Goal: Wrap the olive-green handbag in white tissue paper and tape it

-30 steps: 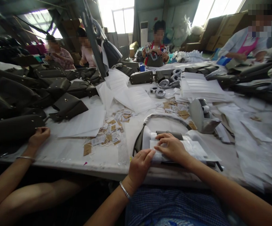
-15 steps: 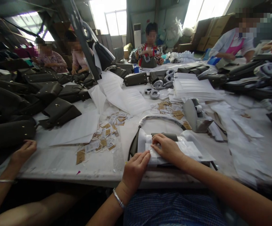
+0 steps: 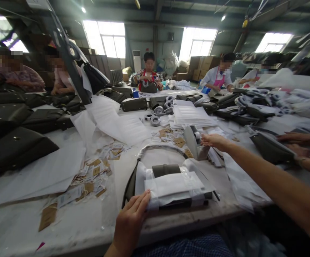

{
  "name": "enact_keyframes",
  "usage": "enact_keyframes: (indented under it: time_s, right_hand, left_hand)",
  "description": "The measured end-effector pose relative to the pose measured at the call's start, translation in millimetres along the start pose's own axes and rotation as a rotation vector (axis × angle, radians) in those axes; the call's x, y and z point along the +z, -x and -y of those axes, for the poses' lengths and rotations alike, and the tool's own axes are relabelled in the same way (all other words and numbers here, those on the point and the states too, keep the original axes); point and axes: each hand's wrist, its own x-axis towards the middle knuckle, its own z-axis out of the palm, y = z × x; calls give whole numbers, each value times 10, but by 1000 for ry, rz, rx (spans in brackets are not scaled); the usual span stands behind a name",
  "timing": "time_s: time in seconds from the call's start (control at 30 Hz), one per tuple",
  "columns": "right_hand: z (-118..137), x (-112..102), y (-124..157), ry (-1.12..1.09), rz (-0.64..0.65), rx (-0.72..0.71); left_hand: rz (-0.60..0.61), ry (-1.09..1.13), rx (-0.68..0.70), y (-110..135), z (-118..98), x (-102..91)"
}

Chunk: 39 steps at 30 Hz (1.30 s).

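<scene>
A dark handbag (image 3: 166, 170) lies on the table in front of me, its arched handle (image 3: 159, 146) wrapped in clear film. White wrapping sheet (image 3: 175, 186) covers much of its body. At the near left edge of that wrapping, my left hand (image 3: 132, 216) presses with its fingers together; its thumb is hidden. My right hand (image 3: 216, 141) reaches out to a grey tape dispenser (image 3: 191, 140) beyond the bag. Its fingertips are drawn together against the dispenser's right side, near the white roll. Whatever lies between them is too small to make out.
Hang tags (image 3: 96, 171) lie scattered left of the bag. White foam sheets (image 3: 189, 113) are stacked behind it. More dark bags (image 3: 21, 146) pile up at left. At right, a co-worker's hands (image 3: 301, 144) touch another bag (image 3: 271, 148). Other people sit across the table.
My right hand has left the bag's wrapping and moved right and forward to the tape dispenser. My left hand stays at the wrapping's left edge. The view has swung right.
</scene>
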Motion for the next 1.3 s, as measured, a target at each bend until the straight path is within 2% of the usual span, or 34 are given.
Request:
enact_keyframes:
  time_s: [0.13, 0.3, 0.5, 0.63, 0.77, 0.9, 1.0, 1.1, 1.3]
  right_hand:
    - [52, 62, -185, -101, 77, 204]
    - [35, 34, -248, -244, 84, 277]
    - [48, -27, -183, -351, 57, 213]
    - [27, -137, 112, -387, 32, 131]
    - [-219, -189, 593, -382, 23, 88]
    - [-591, -90, 903, -422, -52, 68]
    - [-799, 25, 911, -466, -112, 58]
    - [-908, 102, 800, -452, -169, 54]
    - [-931, 45, 600, -267, -198, -8]
  left_hand:
    - [-30, -28, 13, -30, -19, -29]
    - [-44, -34, 22, -51, -23, -36]
    - [-30, -37, 26, -38, -10, -23]
    - [-37, -32, 28, -30, -16, -31]
    - [-45, -37, 39, -38, -14, -30]
    - [-49, -32, 39, -37, -10, -26]
    - [-48, -28, 38, -29, -6, -28]
    - [-46, -35, 38, -29, -4, -32]
    - [-57, -20, 22, -30, -31, -31]
